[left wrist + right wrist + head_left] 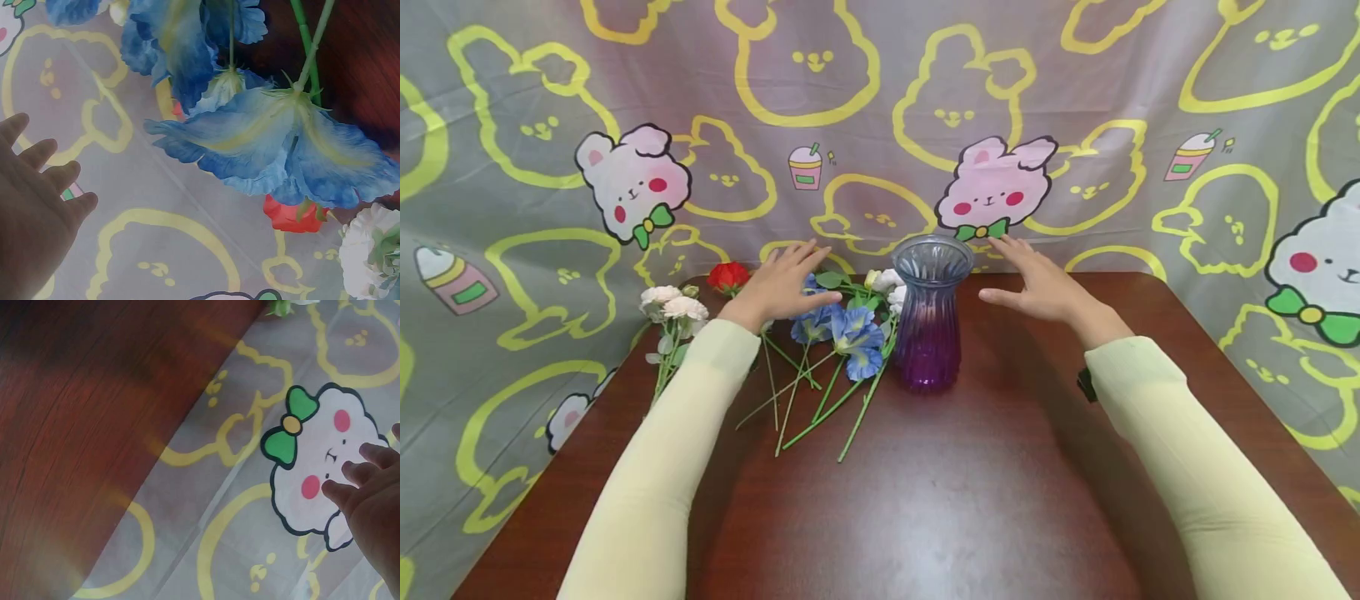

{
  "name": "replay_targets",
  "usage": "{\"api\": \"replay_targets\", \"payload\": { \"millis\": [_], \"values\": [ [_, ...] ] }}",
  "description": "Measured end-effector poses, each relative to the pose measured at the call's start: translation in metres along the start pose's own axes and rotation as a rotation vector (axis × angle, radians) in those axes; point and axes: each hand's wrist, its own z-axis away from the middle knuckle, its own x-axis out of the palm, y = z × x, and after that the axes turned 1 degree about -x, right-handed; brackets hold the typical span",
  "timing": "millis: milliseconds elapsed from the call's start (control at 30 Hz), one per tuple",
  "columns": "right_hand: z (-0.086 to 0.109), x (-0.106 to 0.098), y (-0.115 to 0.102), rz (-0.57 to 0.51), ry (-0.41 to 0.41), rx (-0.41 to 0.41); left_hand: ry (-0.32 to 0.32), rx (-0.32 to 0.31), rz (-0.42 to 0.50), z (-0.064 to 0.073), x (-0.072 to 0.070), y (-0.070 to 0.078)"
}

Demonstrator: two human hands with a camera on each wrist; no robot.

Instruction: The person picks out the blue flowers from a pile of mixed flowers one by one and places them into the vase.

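Observation:
In the head view my left hand [786,283] is held over the loose flowers with its fingers extended, holding nothing. Beneath and beside it lie blue flowers [857,333], their green stems pointing toward me. My right hand [1037,287], empty too, reaches forward with spread fingers to the right of a glass vase [929,333]. The vase stands upright, clear grey at the flared rim and purple at the base. The left wrist view has the fingers of my left hand [40,194] and a large blue bloom [269,140]. My right hand [375,494] shows at the right wrist view's edge.
A red flower [728,277] and pale pink flowers [683,308] lie left of my left hand. White flowers [895,292] sit behind the vase. Around the dark wooden table [970,500] hangs a grey cloth [865,75] printed with yellow outlines and bunnies.

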Motion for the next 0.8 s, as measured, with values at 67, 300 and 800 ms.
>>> {"api": "replay_targets", "payload": {
  "millis": [67, 300, 800],
  "values": [
    [0.003, 0.001, -0.002, -0.026, 0.014, -0.005, 0.010, 0.005, 0.014, 0.003, -0.001, 0.001],
    [0.010, 0.009, -0.011, -0.122, 0.081, -0.096, 0.051, 0.041, 0.032, 0.013, -0.002, 0.001],
    [0.016, 0.025, -0.038, -0.302, 0.172, -0.202, 0.029, 0.038, 0.114, 0.039, 0.000, 0.013]
  ]
}}
